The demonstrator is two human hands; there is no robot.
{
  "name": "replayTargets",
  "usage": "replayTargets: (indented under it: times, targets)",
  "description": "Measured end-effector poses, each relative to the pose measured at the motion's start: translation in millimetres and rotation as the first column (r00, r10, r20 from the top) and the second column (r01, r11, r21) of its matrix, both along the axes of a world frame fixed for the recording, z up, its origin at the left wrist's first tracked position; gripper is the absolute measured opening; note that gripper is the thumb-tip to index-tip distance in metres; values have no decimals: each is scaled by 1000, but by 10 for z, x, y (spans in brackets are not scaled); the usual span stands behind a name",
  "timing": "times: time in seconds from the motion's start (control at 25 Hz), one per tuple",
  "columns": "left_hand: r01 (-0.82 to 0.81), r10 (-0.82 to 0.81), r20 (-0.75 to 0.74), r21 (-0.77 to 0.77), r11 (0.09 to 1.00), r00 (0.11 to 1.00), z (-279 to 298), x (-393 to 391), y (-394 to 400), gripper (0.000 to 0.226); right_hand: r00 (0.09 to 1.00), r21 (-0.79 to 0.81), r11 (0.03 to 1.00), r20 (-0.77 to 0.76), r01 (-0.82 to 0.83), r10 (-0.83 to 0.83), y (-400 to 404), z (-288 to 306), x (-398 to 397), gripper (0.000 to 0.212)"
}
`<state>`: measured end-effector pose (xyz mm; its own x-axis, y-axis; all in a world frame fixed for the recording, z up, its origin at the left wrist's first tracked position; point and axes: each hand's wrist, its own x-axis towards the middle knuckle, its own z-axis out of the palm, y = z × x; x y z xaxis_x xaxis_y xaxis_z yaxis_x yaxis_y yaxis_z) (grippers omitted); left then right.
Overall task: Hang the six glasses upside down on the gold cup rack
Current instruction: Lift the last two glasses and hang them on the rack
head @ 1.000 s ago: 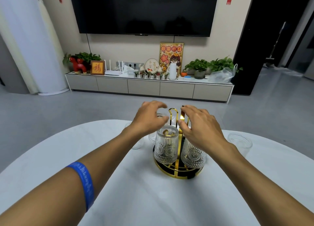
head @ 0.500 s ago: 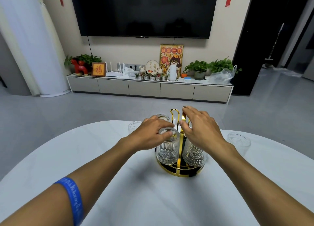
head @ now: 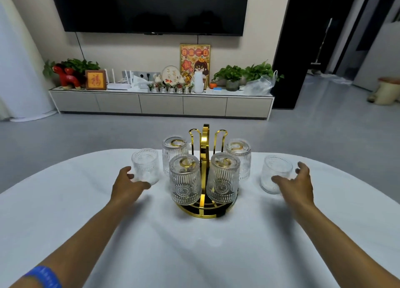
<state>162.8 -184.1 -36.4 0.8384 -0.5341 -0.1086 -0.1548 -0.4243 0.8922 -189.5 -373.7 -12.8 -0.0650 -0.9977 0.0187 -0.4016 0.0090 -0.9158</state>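
Note:
The gold cup rack [head: 205, 149] stands mid-table on a round black-and-gold base. Several ribbed clear glasses hang upside down on its pegs; two far pegs are bare. The near-left hung glass [head: 185, 179] and near-right hung glass [head: 223, 178] face me. A loose glass [head: 145, 165] stands upright left of the rack, and my left hand [head: 127, 187] is spread open beside it, fingertips at its base. Another loose glass [head: 275, 173] stands upright on the right. My right hand [head: 295, 182] is open around its near side, touching or nearly touching.
The white oval table [head: 194, 244] carries the rack and glasses; its far edge runs just behind them. Beyond lie grey floor, a low TV cabinet [head: 161, 102] with plants and ornaments, and a wall-mounted television [head: 151, 8].
Both hands left the rack's top and moved outward and down, the left to the left loose glass, the right to the right loose glass. The camera view has shifted closer.

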Motion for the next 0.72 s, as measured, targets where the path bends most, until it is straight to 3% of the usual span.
replayTargets:
  times: [0.12,0.28,0.4,0.6,0.72]
  targets:
    - [25,-26,-19,-74,997,999,-224,47,-166,91,997,111,991,45,-72,68,-138,-360,12,92]
    - [-29,29,-4,-137,990,1000,-360,203,-365,83,998,82,996,-25,-47,50,-321,-559,60,86]
    - [-60,62,13,-159,986,998,-334,222,-457,73,999,54,998,23,-27,26,-359,-530,88,78]
    - [8,11,61,-303,953,998,52,252,-238,56,974,-94,986,166,-139,153,-253,-30,8,60]
    - [44,-5,101,-391,919,995,727,318,-98,77,972,-211,970,169,-123,161,-279,633,78,73]
